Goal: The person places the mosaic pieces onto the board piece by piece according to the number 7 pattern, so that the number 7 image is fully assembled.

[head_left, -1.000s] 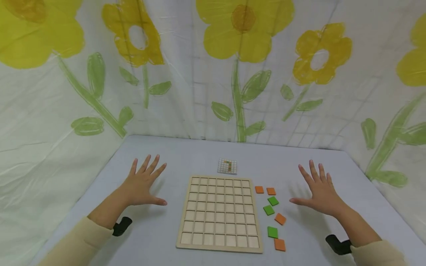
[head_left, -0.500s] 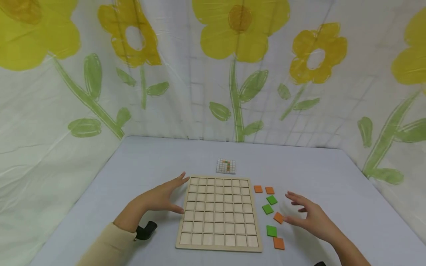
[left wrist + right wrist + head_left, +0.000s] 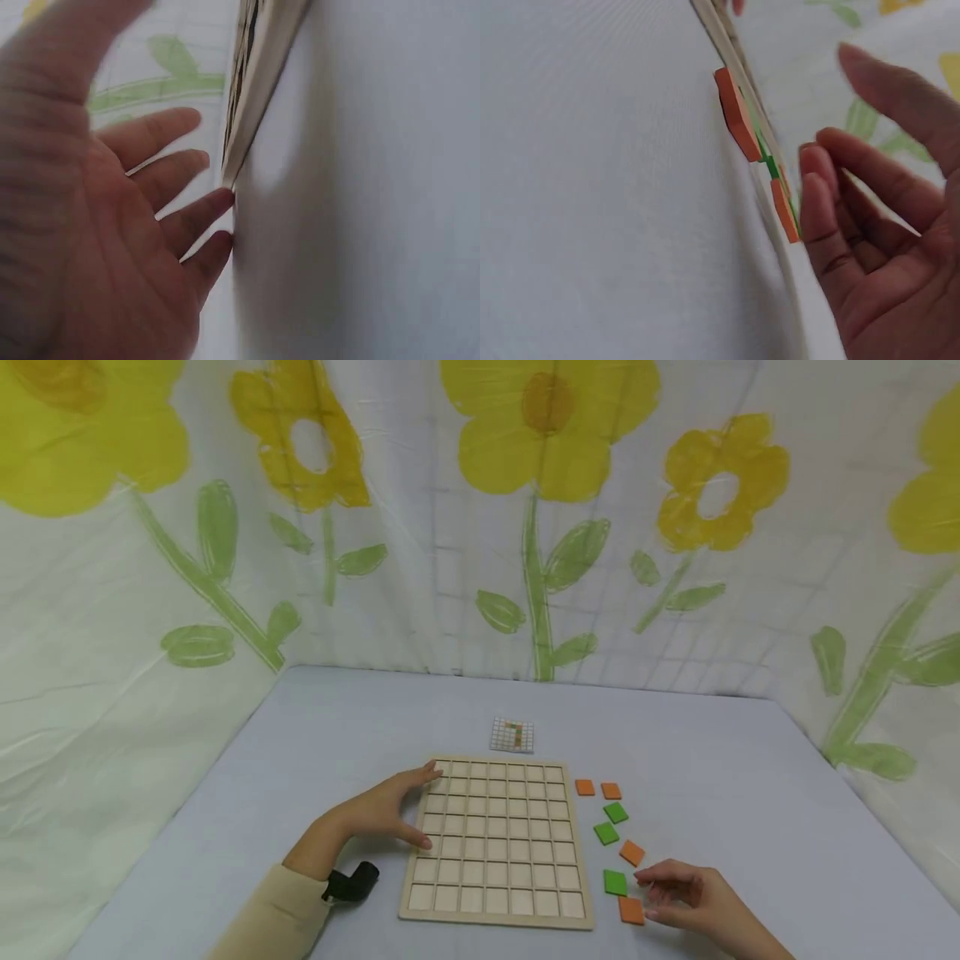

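A wooden grid board (image 3: 496,871) with square recesses lies mid-table. My left hand (image 3: 382,810) is at its left side, thumb and fingertips over the rim, fingers loosely spread. In the left wrist view, the little fingers of that hand (image 3: 142,225) come close to the corner of the board (image 3: 259,90). My right hand (image 3: 693,897) hovers just right of the nearest orange tile (image 3: 631,911) and green tile (image 3: 615,882), thumb apart from loosely bent fingers, nothing between them. In the right wrist view, an orange tile (image 3: 736,116) lies left of the fingertips.
Several more orange and green tiles (image 3: 607,833) lie scattered along the board's right side. Behind the board is a small pattern card (image 3: 512,735) with a coloured grid. A flower-printed curtain (image 3: 420,568) hangs beyond the white table (image 3: 360,710).
My left hand has moved right from above the table to the board's left edge. My right hand has come down and toward me, to the nearest tiles, its fingers less spread.
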`<control>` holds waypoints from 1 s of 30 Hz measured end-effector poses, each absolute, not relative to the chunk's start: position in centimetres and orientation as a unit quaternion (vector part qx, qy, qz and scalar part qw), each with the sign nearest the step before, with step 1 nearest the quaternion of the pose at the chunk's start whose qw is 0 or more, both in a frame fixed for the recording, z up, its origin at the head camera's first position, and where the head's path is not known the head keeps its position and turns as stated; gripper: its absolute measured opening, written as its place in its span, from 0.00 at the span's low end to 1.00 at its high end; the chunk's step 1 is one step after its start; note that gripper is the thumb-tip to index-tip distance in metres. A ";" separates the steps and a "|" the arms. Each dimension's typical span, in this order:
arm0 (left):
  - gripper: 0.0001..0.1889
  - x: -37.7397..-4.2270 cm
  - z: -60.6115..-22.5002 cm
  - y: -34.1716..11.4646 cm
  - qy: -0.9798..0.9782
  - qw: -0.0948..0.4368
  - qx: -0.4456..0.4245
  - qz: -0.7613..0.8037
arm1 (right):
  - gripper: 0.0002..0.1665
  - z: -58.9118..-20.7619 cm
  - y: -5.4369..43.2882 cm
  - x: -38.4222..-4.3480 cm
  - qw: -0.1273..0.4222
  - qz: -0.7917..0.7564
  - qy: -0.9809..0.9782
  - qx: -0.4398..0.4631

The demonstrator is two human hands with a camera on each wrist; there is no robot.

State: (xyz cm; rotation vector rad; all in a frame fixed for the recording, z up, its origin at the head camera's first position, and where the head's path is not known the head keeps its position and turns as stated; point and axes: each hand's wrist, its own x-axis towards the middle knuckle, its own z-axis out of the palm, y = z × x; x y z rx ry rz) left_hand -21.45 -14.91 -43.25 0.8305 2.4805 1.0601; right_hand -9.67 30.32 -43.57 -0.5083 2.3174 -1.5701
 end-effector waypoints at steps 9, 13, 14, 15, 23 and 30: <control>0.50 -21.3 -44.1 -14.6 0.879 0.155 0.275 0.359 | 0.16 -44.9 30.2 -9.4 0.126 -0.536 0.802 -0.232; 0.51 -21.4 -44.3 -14.7 0.878 0.154 0.280 0.357 | 0.15 -45.1 30.0 -9.3 0.082 -0.490 0.831 -0.251; 0.51 -21.4 -44.4 -14.7 0.878 0.155 0.280 0.357 | 0.15 -45.2 29.9 -9.2 0.066 -0.479 0.836 -0.259; 0.51 -21.5 -44.4 -14.6 0.878 0.155 0.280 0.356 | 0.15 -45.3 29.9 -9.2 0.057 -0.470 0.840 -0.264; 0.49 -21.4 -44.4 -14.6 0.878 0.153 0.279 0.357 | 0.13 -45.2 29.7 -9.1 0.040 -0.432 0.859 -0.272; 0.48 -21.3 -44.3 -14.7 0.880 0.150 0.279 0.355 | 0.10 -45.1 29.5 -9.3 0.037 -0.429 0.858 -0.280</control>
